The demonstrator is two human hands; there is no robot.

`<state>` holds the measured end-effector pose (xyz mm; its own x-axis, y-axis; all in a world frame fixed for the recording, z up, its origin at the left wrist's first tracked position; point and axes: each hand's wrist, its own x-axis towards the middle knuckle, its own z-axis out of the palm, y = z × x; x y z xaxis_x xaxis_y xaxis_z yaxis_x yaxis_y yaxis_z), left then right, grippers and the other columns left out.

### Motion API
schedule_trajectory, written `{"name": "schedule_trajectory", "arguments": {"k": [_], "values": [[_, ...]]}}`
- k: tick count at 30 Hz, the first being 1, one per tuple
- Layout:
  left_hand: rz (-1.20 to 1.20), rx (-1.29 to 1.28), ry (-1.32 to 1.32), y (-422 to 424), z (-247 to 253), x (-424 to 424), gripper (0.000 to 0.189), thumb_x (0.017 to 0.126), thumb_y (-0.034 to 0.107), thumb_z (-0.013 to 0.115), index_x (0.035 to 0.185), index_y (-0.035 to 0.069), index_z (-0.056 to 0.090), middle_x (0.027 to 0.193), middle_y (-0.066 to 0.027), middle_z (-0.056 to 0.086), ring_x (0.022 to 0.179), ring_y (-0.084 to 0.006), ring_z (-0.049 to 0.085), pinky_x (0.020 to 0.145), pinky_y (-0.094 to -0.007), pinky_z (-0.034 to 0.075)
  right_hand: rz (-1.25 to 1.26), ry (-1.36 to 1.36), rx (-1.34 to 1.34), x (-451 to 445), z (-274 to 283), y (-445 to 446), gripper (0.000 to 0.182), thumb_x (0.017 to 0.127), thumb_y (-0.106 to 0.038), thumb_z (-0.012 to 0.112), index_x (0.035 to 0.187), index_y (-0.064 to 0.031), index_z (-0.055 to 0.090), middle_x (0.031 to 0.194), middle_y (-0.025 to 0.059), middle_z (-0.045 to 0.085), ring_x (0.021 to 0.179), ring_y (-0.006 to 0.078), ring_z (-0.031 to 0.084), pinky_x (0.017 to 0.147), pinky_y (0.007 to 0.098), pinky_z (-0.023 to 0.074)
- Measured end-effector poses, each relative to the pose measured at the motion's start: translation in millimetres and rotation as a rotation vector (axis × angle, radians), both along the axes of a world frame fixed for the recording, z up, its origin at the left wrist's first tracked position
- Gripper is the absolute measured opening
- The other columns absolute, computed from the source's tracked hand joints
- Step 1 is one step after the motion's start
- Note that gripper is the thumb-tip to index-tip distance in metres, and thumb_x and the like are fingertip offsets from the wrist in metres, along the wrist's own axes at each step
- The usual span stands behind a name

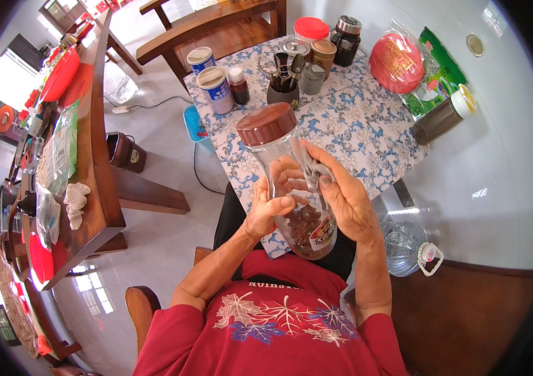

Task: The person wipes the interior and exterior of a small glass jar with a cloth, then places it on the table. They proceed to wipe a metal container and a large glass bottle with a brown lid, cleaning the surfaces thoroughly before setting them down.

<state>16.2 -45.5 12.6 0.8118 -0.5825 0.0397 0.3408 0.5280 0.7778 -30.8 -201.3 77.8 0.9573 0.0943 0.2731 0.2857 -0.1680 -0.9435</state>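
A waisted clear jar (305, 235) with a brown screw lid (267, 124) is tilted above my lap, dark dried pieces lying in its lower part. My left hand (266, 207) grips the jar's left side, its fingers passing behind it. On the right side, my right hand (341, 192) presses a grey cloth (314, 173) against the jar. Just beyond the lid stands a dark pot (283, 96) holding spoons and other utensils. The jar's lower side bears a label.
On the flowered tablecloth (341, 127) stand blue-and-white canisters (219, 96), a small dark bottle (239, 87) and several lidded jars. A brown-filled bottle (440, 121) lies at the right by the wall. Below is a large water bottle (402, 246). A wooden table (99, 188) stands left.
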Motion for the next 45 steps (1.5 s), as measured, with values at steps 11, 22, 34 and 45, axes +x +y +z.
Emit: {"name": "schedule_trajectory", "arguments": {"k": [11, 22, 34, 45], "values": [[0.057, 0.049, -0.047, 4.4, -9.4, 5.6, 0.076, 0.063, 0.019, 0.077, 0.128, 0.006, 0.041, 0.118, -0.0102, 0.051, 0.109, -0.0236, 0.053, 0.089, -0.0382, 0.047, 0.032, 0.228, 0.15, 17.7, -3.9, -12.8, 0.033, 0.098, -0.016, 0.038, 0.126, -0.0021, 0.05, 0.101, 0.0067, 0.06, 0.091, 0.0107, 0.053, 0.082, 0.0241, 0.0436], [0.131, 0.301, -0.262, 4.0, -14.4, 14.6, 0.08, 0.059, 0.023, 0.079, 0.128, 0.002, 0.045, 0.128, -0.0092, 0.044, 0.119, -0.0225, 0.044, 0.098, -0.0391, 0.039, -0.12, 0.267, 0.24, 18.6, -48.4, -10.6, 0.031, 0.099, -0.017, 0.038, 0.122, -0.0022, 0.052, 0.093, 0.0037, 0.059, 0.084, 0.0085, 0.051, 0.077, 0.0232, 0.0431], [0.065, 0.606, -0.628, 11.0, -23.7, 35.8, 0.09, 0.048, 0.043, 0.083, 0.122, 0.004, 0.049, 0.127, -0.0161, 0.033, 0.125, -0.0321, 0.03, 0.103, -0.0446, 0.028, -0.133, 0.136, 0.321, 19.0, -51.7, -8.5, 0.032, 0.092, -0.011, 0.041, 0.119, -0.0005, 0.054, 0.105, 0.0063, 0.061, 0.092, 0.0109, 0.054, 0.085, 0.0244, 0.0431], [0.518, 0.818, -0.957, 17.7, 5.1, 3.8, 0.082, 0.056, 0.024, 0.085, 0.124, 0.003, 0.043, 0.124, -0.0175, 0.033, 0.115, -0.0303, 0.037, 0.095, -0.0427, 0.034, -0.353, 0.061, 0.214, 10.4, -58.7, 10.5, 0.029, 0.097, -0.017, 0.04, 0.121, -0.0034, 0.051, 0.11, 0.0113, 0.058, 0.099, 0.017, 0.054, 0.087, 0.0284, 0.0412]]}}
